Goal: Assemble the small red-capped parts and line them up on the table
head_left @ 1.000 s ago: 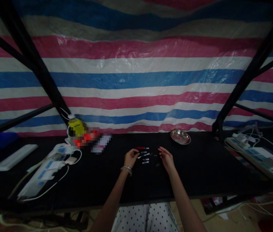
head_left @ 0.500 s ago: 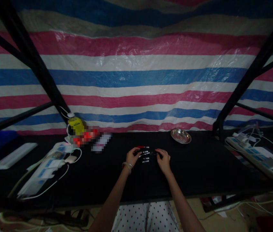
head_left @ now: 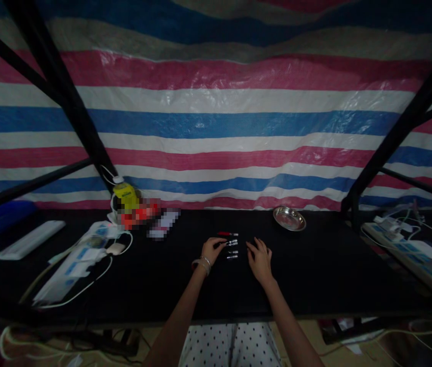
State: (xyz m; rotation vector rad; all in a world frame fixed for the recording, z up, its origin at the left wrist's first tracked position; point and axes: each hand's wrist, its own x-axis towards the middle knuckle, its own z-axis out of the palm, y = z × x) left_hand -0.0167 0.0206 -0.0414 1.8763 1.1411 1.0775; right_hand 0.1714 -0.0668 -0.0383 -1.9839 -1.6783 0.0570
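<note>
My left hand point(head_left: 211, 252), with a bracelet at the wrist, pinches the near end of a slim silver-and-black stick point(head_left: 232, 242), whose exact kind is too small to tell. Above it lies a slim red stick point(head_left: 226, 234) with a silver tip. Two small dark-and-silver pieces, an upper one point(head_left: 233, 252) and a lower one point(head_left: 232, 257), rest on the black tabletop point(head_left: 235, 290) just below. To the right of these, my right hand point(head_left: 261, 260) hovers low or rests on the table, its fingers apart and nothing visible in them.
A round metal dish point(head_left: 289, 219) sits toward the back right. On the left are a yellow bottle point(head_left: 126, 195), a blurred red packet point(head_left: 139, 215), a blurred pale item point(head_left: 164, 223) and a power strip with cables point(head_left: 74, 270). Another power strip point(head_left: 414, 255) lies far right. Striped sheeting point(head_left: 216, 122) closes the back.
My right hand has let its fingers spread; a dark item near its fingertips no longer shows there. The left hand's stick now lies level rather than slanted. The view has shifted slightly.
</note>
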